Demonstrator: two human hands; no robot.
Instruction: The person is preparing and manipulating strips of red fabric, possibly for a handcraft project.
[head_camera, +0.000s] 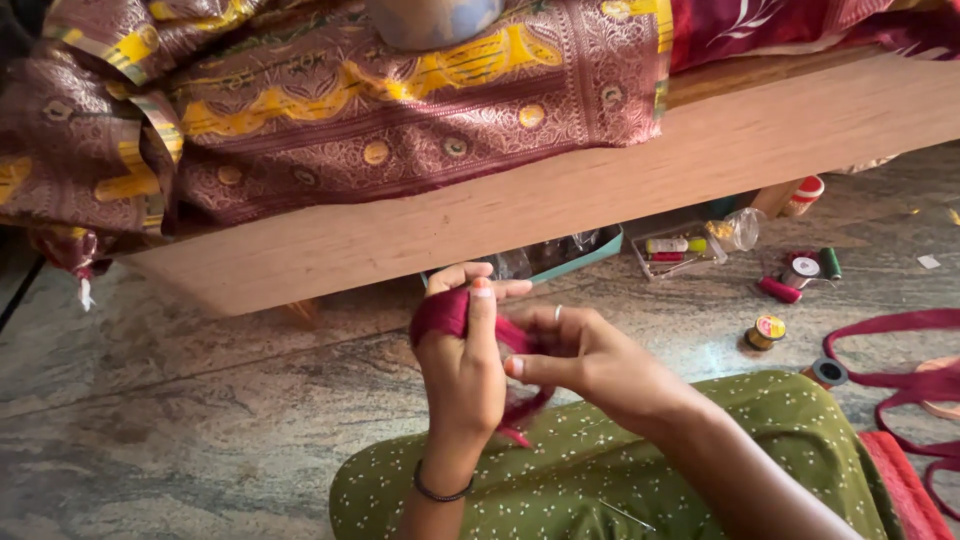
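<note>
Dark red cloth, a thin strip (445, 312) of it, is wrapped over the fingers of the left hand (462, 365). The left hand is curled up, with its fingers pressed together, and it holds the strip tight near the top. The right hand (580, 355) comes in from the side and touches the same strip. Its thumb and fingers pinch the red cloth close to the left hand, and there is a ring on one finger. A loose end of the strip hangs down below the hands, onto the green dotted cloth (600, 470) that covers the person's lap. The left wrist wears a thin dark band (440, 492). A thin needle (628, 516) lies on the green cloth. The hands are held up over the lap, just in front of a long wooden board (560, 195). A shiny purple and yellow cloth (330, 110) is piled on top of that board. On the stone floor (180, 400), to the right of the hands, lie some spools of thread: a gold one (765, 331), a green one (830, 263) and a red one (779, 290). A small clear box (676, 250) with more thread sits near them, just under the board. More dark red strip (890, 350) curls on the floor at the far right, well apart from the hands.
</note>
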